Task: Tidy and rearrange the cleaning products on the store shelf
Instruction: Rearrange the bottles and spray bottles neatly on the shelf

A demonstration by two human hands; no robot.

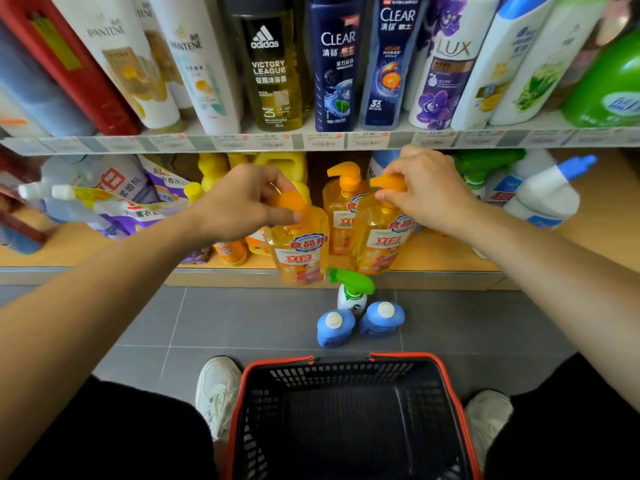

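Observation:
Three orange pump bottles of dish soap stand at the front of the lower shelf (pixel 433 261). My left hand (pixel 239 202) grips the orange pump head of the left bottle (pixel 301 251), which overhangs the shelf edge. My right hand (pixel 426 188) pinches the pump head of the right bottle (pixel 381 244). The third bottle (pixel 341 209) stands between and behind them, untouched. On the floor below sit a green-topped spray bottle (pixel 351 292) and two blue-capped bottles (pixel 334 329) (pixel 381 318).
A black basket with a red rim (pixel 446 368) sits on the grey floor between my feet. Refill pouches (pixel 117 202) lie at the lower shelf's left; white bottles with blue caps (pixel 547 192) lean at its right. Shampoo bottles (pixel 336 64) line the upper shelf.

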